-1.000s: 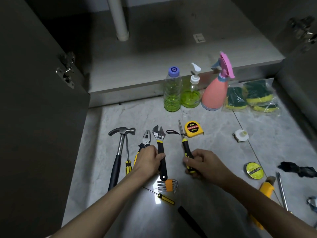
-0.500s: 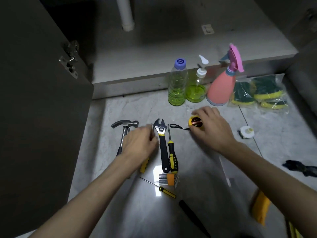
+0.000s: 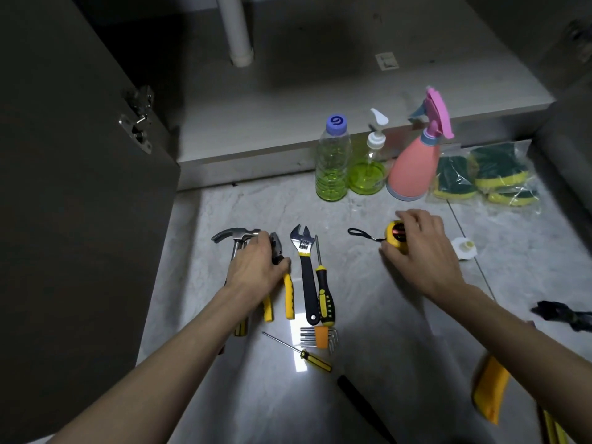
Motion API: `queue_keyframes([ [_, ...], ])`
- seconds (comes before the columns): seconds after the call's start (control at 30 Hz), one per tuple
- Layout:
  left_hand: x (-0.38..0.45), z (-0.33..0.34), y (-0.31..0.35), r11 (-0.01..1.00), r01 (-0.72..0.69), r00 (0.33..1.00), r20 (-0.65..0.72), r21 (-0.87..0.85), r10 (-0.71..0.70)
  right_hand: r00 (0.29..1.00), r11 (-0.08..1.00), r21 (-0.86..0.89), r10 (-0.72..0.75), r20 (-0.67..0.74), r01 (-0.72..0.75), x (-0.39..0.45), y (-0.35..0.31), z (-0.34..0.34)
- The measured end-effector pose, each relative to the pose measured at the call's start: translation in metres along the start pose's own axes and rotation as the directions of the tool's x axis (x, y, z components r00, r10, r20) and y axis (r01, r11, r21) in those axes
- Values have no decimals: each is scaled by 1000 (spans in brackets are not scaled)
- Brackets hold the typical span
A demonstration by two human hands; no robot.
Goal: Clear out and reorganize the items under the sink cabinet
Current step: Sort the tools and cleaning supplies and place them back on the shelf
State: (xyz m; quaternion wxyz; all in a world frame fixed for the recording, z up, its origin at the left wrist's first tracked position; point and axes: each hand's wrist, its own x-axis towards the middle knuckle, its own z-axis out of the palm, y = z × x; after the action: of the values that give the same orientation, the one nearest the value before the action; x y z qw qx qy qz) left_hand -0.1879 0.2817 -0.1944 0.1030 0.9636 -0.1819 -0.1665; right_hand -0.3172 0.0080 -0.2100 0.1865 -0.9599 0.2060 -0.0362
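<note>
Tools lie in a row on the marble floor in front of the open sink cabinet. My left hand rests over the yellow-handled pliers, its fingers curled round the jaws, next to the hammer. To the right lie the adjustable wrench and a black-yellow screwdriver. My right hand grips the yellow tape measure, whose black strap trails left. A hex key set and a small screwdriver lie nearer me.
A green bottle, pump bottle, pink spray bottle and bagged sponges stand along the cabinet's front edge. The left cabinet door stands open. A white cap and a yellow tool lie at right.
My right hand let go of the black-yellow screwdriver beside the wrench and took hold of the tape measure, shifting it right. My left hand moved from the wrench to the pliers.
</note>
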Motion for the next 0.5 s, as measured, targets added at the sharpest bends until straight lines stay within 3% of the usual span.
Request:
queue_keyframes([
  [0.03, -1, -1, -1, 1000, -15, 1000, -3, -2, 15, 1000, 997, 81, -14, 13, 13, -5, -14, 0],
  [0.1, -4, -2, -3, 1000, -24, 999, -26, -20, 23, 984, 979, 201, 7, 176, -43, -16, -47, 7],
  [0.2, -14, -3, -10, 1000, -17, 997, -82, -17, 15, 900, 996, 63, 27, 436, -61, -27, -86, 26],
  [0.33, -32, -5, -24, 997, -62, 993, -103, -47, 57, 888, 999, -19, 33, 459, -27, -26, -103, 38],
  [0.5, -58, -4, -23, 954, -286, 954, 61, -94, 292, 908, 995, 39, 64, 414, -88, -25, -97, 37],
])
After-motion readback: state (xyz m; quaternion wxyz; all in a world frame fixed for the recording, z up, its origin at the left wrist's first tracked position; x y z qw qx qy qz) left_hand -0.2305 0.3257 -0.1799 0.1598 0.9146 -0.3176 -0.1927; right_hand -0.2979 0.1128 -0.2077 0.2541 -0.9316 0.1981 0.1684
